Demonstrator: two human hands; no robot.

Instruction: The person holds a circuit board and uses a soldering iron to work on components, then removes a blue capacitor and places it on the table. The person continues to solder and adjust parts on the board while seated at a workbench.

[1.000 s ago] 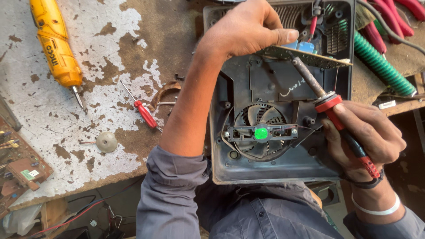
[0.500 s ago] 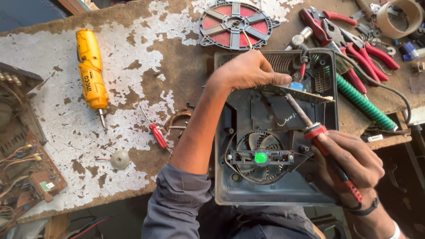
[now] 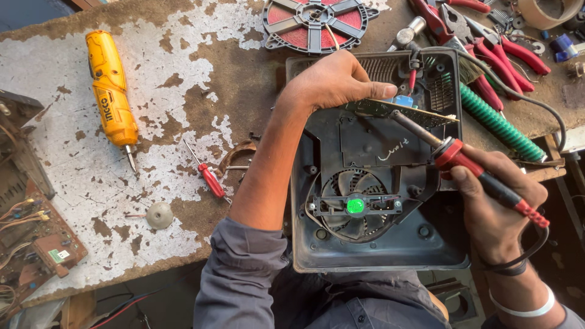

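Head view: left hand [image 3: 332, 82] fingers pinch circuit board [image 3: 402, 113] tilted up inside open black casing [image 3: 378, 244]; right hand [image 3: 496, 204] fist-grips red soldering iron [image 3: 469, 167], tip at board.

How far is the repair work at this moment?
Done: the black housing lies open, its fan exposed. In hand: the left hand holds the circuit board on edge, and the right hand puts the soldering iron to it. Left: the housing is not closed; the red coil disc lies apart on the bench.
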